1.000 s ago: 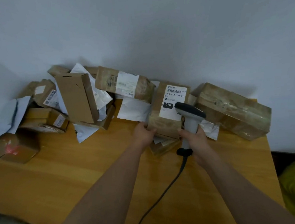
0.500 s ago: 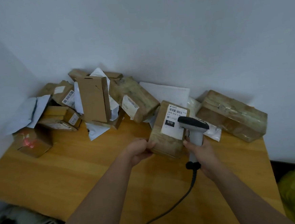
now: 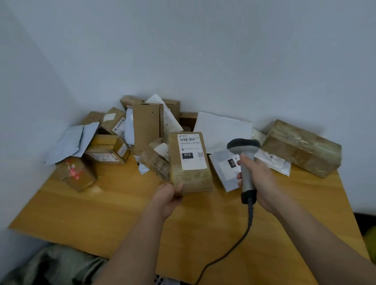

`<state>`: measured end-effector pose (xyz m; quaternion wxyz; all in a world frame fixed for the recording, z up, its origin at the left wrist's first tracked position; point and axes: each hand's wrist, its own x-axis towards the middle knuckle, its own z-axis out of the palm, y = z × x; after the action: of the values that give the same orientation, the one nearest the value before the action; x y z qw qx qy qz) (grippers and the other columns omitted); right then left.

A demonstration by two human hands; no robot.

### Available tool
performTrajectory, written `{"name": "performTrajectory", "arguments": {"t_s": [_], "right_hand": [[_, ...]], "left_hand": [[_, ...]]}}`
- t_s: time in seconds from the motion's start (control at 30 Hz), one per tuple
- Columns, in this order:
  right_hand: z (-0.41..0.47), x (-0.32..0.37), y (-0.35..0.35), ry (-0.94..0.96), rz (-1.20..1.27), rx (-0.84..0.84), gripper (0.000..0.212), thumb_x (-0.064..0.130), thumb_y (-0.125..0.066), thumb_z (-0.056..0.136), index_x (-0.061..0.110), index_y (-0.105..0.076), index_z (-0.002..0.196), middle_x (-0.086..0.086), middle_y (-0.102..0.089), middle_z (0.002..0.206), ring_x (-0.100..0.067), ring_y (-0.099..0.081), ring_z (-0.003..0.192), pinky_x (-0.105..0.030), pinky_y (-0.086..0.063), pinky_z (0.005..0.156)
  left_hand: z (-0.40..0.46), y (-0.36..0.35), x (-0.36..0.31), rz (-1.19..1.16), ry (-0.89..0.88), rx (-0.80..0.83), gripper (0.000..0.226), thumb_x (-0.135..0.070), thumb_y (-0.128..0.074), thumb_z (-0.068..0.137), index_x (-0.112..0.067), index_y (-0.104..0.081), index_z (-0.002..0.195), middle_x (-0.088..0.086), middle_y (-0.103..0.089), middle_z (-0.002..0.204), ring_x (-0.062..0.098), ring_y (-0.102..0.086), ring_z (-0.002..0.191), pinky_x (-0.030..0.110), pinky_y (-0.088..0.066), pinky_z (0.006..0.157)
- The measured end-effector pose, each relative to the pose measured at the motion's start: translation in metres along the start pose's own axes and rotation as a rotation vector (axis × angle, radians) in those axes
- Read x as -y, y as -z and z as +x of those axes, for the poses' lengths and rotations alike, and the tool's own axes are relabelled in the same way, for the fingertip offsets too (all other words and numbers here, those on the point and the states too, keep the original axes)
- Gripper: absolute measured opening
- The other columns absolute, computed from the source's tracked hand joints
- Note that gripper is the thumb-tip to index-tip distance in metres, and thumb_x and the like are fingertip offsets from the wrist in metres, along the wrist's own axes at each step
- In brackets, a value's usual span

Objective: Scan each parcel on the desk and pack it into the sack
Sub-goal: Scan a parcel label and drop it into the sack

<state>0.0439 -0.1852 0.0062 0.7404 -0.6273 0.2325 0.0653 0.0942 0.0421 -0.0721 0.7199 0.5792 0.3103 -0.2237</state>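
Head view: one wooden desk (image 3: 98, 212) fills the corner, parcels heaped along its back edge. Largest is one taped brown box (image 3: 302, 148) at far right, lying flat. One tall plain carton (image 3: 146, 127) stands upright in the heap. About six smaller brown boxes sit left of it; exact count unclear. At least four white mailers lie among them.

Your left hand (image 3: 167, 196) grips the lower left corner of one labelled parcel (image 3: 189, 162), tilted up above the desk, its one white barcode label marked 010 facing you. Your right hand (image 3: 258, 179) is wrapped round the handle of one grey scanner (image 3: 243, 144), just right of the parcel, its cable trailing off the desk's near edge.
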Motion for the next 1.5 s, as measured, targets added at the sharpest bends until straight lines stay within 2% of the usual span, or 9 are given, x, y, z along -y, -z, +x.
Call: {"name": "performTrajectory", "arguments": {"t_s": [0.23,0.47,0.7,0.97,1.07,1.13,1.23,1.37,1.5], "right_hand": [[-0.032,0.032,-0.049,0.085,-0.103,0.215,0.033,0.038,-0.041,0.104,0.013,-0.057,0.118,-0.009,-0.06,0.076,-0.018,-0.055,0.066,-0.032,-0.05,0.066],[-0.062,0.065,-0.092,0.142,-0.128,0.329,0.031,0.036,-0.043,0.103,0.011,-0.058,0.113,-0.01,-0.059,0.078,-0.016,-0.055,0.062,-0.026,-0.051,0.057],[-0.089,0.083,-0.11,0.129,-0.032,0.466,0.031,0.033,-0.043,0.104,0.007,-0.059,0.106,-0.009,-0.057,0.077,-0.012,-0.055,0.058,-0.025,-0.05,0.056],[-0.099,0.095,-0.119,0.116,0.022,0.569,0.037,0.034,-0.045,0.103,0.001,-0.059,0.113,-0.01,-0.057,0.078,-0.012,-0.056,0.059,-0.025,-0.051,0.057],[-0.098,0.093,-0.127,0.105,0.036,0.599,0.037,0.033,-0.046,0.102,0.001,-0.059,0.116,-0.01,-0.058,0.083,-0.014,-0.057,0.062,-0.026,-0.052,0.057],[-0.096,0.089,-0.135,0.087,0.009,0.608,0.036,0.034,-0.046,0.102,0.003,-0.059,0.117,-0.011,-0.058,0.085,-0.015,-0.057,0.064,-0.027,-0.052,0.058],[-0.094,0.074,-0.151,0.038,-0.069,0.613,0.036,0.038,-0.046,0.102,0.009,-0.058,0.12,-0.012,-0.058,0.086,-0.017,-0.056,0.067,-0.029,-0.051,0.061],[-0.097,0.05,-0.18,-0.022,-0.115,0.64,0.026,0.035,-0.046,0.103,0.014,-0.055,0.116,-0.012,-0.056,0.093,-0.017,-0.056,0.069,-0.031,-0.05,0.063],[-0.1,0.023,-0.211,-0.082,-0.169,0.7,0.032,0.035,-0.046,0.103,0.009,-0.056,0.118,-0.012,-0.056,0.09,-0.018,-0.055,0.067,-0.031,-0.05,0.061]], "left_hand": [[-0.021,0.044,-0.01,-0.088,-0.049,-0.096,0.038,0.004,-0.055,0.094,-0.001,-0.048,0.131,0.011,-0.059,0.114,0.021,-0.056,0.094,0.033,-0.049,0.077],[-0.035,0.078,-0.017,-0.205,-0.092,-0.191,0.016,0.005,-0.056,0.093,-0.001,-0.054,0.109,0.014,-0.055,0.115,0.019,-0.053,0.085,0.032,-0.043,0.09],[-0.054,0.106,-0.022,-0.298,-0.131,-0.306,0.045,0.005,-0.057,0.093,0.004,-0.043,0.135,0.016,-0.049,0.127,0.029,-0.047,0.116,0.034,-0.042,0.098],[-0.074,0.119,-0.024,-0.386,-0.158,-0.352,0.039,0.005,-0.05,0.096,-0.002,-0.047,0.134,0.008,-0.051,0.108,0.021,-0.045,0.1,0.033,-0.039,0.098],[-0.08,0.13,-0.022,-0.447,-0.159,-0.377,0.041,0.002,-0.055,0.095,0.0,-0.047,0.135,0.014,-0.056,0.123,0.022,-0.047,0.102,0.033,-0.04,0.101],[-0.084,0.14,-0.018,-0.499,-0.156,-0.4,0.04,-0.002,-0.058,0.093,-0.001,-0.049,0.132,0.016,-0.055,0.131,0.023,-0.049,0.101,0.033,-0.046,0.093],[-0.094,0.161,-0.006,-0.594,-0.154,-0.454,0.039,-0.011,-0.062,0.091,-0.005,-0.052,0.129,0.011,-0.06,0.112,0.021,-0.056,0.087,0.029,-0.052,0.074],[-0.111,0.2,0.018,-0.797,-0.179,-0.69,0.036,-0.022,-0.066,0.089,-0.01,-0.052,0.12,0.012,-0.058,0.114,0.029,-0.059,0.104,0.035,-0.054,0.078],[-0.13,0.246,0.049,-0.948,-0.124,-1.024,0.054,-0.034,-0.066,0.084,-0.011,-0.05,0.13,0.012,-0.056,0.122,0.029,-0.057,0.097,0.037,-0.052,0.075]]}}
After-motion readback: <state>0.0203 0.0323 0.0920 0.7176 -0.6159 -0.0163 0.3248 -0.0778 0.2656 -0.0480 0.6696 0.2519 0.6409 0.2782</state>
